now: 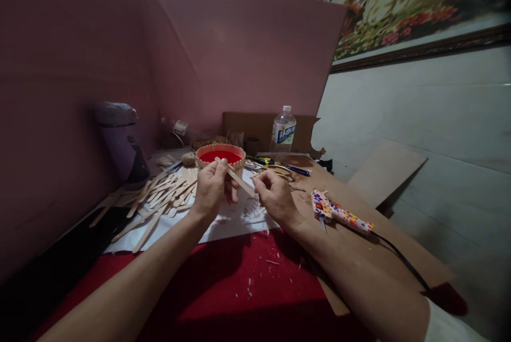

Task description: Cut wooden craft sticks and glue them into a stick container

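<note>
Between thumb and fingers, my left hand (211, 188) grips a flat wooden craft stick (241, 182) that slants down to the right. My right hand (275, 197) is closed in a pinch close to the stick's lower end; a thin pale sliver seems to show at its fingertips, too small to name surely. Just beyond my left hand stands a round container (220, 156) with a red inside and a scalloped wooden rim. A pile of loose craft sticks (159, 201) lies to the left on white paper (215, 233). Wood shavings are scattered under my hands.
A floral-patterned glue gun (339, 215) with a black cord lies on brown cardboard at right. Behind are a clear plastic bottle (283, 131), scissors (281, 171), a yellow-black cutter (260, 160), a blue pen (295, 170) and twine (213, 141). A purple tumbler (123, 145) stands at left.
</note>
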Motion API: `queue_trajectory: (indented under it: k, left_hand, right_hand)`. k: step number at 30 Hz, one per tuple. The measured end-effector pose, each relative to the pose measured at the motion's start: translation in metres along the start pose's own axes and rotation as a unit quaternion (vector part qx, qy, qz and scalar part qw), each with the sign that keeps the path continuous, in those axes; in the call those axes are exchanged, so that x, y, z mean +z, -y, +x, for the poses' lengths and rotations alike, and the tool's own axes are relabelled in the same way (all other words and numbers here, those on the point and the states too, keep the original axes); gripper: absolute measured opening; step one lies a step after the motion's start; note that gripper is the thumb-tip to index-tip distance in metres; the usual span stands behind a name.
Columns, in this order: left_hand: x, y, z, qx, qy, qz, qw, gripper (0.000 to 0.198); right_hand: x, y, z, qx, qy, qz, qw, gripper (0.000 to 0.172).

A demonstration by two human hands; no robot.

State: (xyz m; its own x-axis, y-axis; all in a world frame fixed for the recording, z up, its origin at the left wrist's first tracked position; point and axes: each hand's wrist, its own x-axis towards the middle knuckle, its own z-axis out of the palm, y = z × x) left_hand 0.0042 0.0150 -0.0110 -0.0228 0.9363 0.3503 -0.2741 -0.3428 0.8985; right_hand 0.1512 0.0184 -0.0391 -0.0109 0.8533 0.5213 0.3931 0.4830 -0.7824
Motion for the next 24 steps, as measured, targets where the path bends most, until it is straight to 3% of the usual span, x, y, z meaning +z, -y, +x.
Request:
queue_trajectory:
  k: [2,5,8,14,18,24]
  left_hand:
    - [0.0013,0.002,-0.0015,-0.019,0.027,-0.001,0.999,0.034]
    - [0.0021,0.005,-0.0027,-0.02,0.044,0.012,0.999,0.037]
    - [0.0014,0.0074,-0.0029,-0.017,0.064,0.021,0.998,0.039]
    - [-0.0004,0.0088,-0.0025,-0.061,0.133,-0.011,0.989,0.027]
    - [-0.0003,0.0082,-0.0025,-0.078,0.142,0.009,0.987,0.017]
    - [0.0002,0.0069,-0.0021,-0.101,0.132,0.031,0.986,0.02]
  right_hand:
    - [-0.0003,0.0013,-0.0001,-0.003,0.001,0.042,0.999,0.015]
    - [-0.0006,0.0054,-0.0002,-0.029,0.071,0.097,0.992,0.026]
    - [0.0002,0.0091,-0.001,-0.047,0.105,0.128,0.985,0.026]
    - [0.0018,0.0069,0.0001,0.014,0.095,0.177,0.979,0.026]
    - [0.0026,0.006,0.0005,0.04,0.095,0.195,0.975,0.024]
    - [0.0049,0.008,-0.0021,0.053,0.095,0.199,0.974,0.022]
